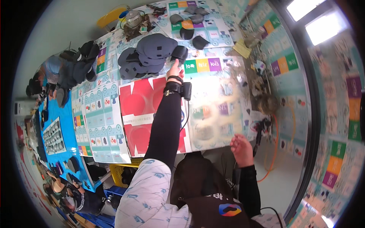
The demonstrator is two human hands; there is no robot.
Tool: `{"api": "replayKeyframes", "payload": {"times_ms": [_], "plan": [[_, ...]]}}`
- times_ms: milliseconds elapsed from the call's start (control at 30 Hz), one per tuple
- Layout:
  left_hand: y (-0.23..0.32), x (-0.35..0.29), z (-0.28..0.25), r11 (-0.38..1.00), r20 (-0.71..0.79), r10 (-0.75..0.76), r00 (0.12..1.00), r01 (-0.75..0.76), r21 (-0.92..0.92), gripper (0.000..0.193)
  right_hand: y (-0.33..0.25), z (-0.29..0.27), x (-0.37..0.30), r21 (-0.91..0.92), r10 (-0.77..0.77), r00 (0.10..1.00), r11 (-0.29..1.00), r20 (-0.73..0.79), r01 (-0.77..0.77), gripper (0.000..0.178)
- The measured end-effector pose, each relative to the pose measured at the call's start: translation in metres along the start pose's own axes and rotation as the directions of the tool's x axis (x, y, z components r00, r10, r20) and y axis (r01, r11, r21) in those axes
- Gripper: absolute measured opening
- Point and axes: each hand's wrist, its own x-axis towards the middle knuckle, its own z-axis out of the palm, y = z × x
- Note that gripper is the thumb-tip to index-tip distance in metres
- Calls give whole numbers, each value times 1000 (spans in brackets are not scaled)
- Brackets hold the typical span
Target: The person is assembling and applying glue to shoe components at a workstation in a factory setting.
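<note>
My left hand [175, 71] stretches forward to the pile at the far middle of the table. Its thumb and fingers are closed on the near edge of a dark curved cap visor [180, 52]. Just left of it lie several dark grey-blue cap pieces [154, 45], heaped over one another, some with a small black square patch. My right hand [242, 150] hovers off the table's near right edge. Its fingers are loosely bent and apart, and I see nothing in them. Between the hands is a glossy, stained patch of table covering [213, 121].
More dark visors [200, 42] lie at the back. Red and white card sheets [131, 99] cover the near middle. Stacked caps [81, 68] stand at the far left. A metal pot [134, 18] sits at the back. An orange hose [274, 152] hangs at the right. Other people [85, 199] sit lower left.
</note>
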Motion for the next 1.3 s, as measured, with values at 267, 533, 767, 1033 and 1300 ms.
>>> {"api": "replayKeyframes", "payload": {"times_ms": [267,533,767,1033,1300], "plan": [[8,120,21,895,-313,445,839,-422,143,57,-9,21,26,-70,71,997,995,15,-70,23],[-83,-161,-16,652,210,564,798,-587,481,45,-52,56,54,-575,-196,979,796,54,191,40],[-167,-332,-89,468,257,635,728,-628,622,38,-41,64,48,-805,-133,916,442,378,396,20],[-215,-377,-129,456,272,689,672,-693,558,43,-38,31,10,-743,36,882,554,471,374,22],[-208,-405,-168,501,230,682,694,-673,544,38,-70,2,-5,-642,2,902,704,431,305,28]]}}
